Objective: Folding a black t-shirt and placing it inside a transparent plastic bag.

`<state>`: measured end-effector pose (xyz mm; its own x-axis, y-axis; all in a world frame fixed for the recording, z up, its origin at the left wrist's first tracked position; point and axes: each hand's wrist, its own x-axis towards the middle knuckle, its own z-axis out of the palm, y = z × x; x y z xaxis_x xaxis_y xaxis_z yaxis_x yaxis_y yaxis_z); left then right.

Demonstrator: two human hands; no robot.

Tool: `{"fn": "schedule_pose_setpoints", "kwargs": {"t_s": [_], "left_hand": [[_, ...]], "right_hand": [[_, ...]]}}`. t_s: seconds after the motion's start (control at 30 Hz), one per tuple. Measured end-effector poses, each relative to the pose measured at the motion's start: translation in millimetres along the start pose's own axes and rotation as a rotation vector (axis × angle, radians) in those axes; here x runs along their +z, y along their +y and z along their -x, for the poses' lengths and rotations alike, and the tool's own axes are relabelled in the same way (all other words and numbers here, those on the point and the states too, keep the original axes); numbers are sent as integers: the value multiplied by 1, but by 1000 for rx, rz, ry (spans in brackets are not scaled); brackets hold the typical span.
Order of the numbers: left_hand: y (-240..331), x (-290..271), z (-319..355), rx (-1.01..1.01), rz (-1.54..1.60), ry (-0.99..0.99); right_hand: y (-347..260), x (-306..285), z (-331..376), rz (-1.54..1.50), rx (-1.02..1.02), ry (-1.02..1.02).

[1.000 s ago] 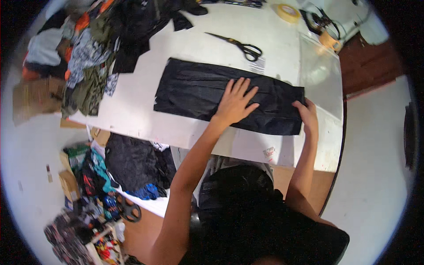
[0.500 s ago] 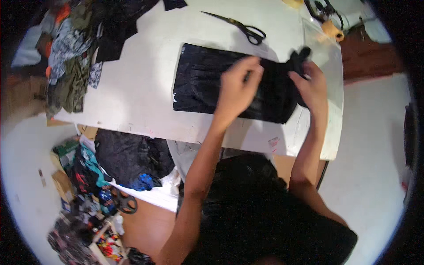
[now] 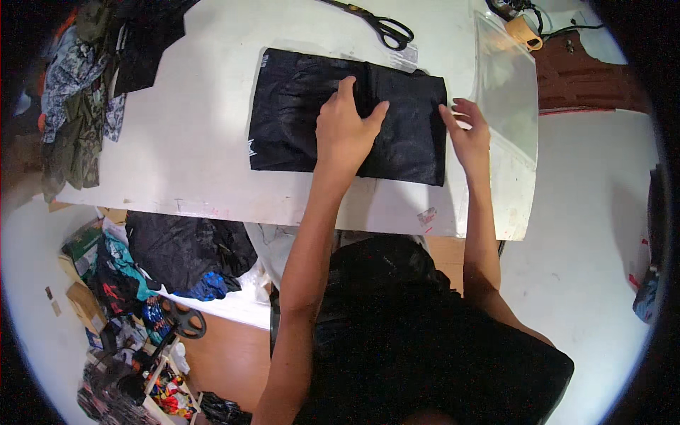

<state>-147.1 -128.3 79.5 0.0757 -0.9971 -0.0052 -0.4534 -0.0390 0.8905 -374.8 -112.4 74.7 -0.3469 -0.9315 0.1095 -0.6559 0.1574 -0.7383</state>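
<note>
2 hands, left hand (image 3: 345, 131), right hand (image 3: 467, 134), 1 black cloth (image 3: 297, 113), perhaps folded

The person wears a black short-sleeved top, with forearms and hands bare.

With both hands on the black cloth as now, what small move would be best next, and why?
Probably slide the left hand outward along the folded black cloth to flatten it. The palm lies flat near the middle fold, the right hand touches the right edge, and the surface looks wrinkled on the white table. Pressing would likely settle the fold.
</note>
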Motion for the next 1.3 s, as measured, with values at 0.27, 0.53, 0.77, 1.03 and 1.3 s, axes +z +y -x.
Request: {"fn": "schedule_pose_setpoints", "kwargs": {"t_s": [0.27, 0.53, 0.77, 1.03, 1.3], "left_hand": [[5, -5, -16, 57, 140, -47], [1, -5, -17, -85, 81, -41], [10, 17, -9, 54, -45, -18], [22, 3, -22, 20, -49, -48], [-16, 1, -23, 54, -125, -43]], "right_hand": [[6, 13, -58, -205, -439, -235], [30, 23, -95, -244, -575, -654], [30, 26, -93, -203, -662, -550], [26, 33, -92, -107, -665, -405], [43, 34, -98, -437, -311, -563]]}}
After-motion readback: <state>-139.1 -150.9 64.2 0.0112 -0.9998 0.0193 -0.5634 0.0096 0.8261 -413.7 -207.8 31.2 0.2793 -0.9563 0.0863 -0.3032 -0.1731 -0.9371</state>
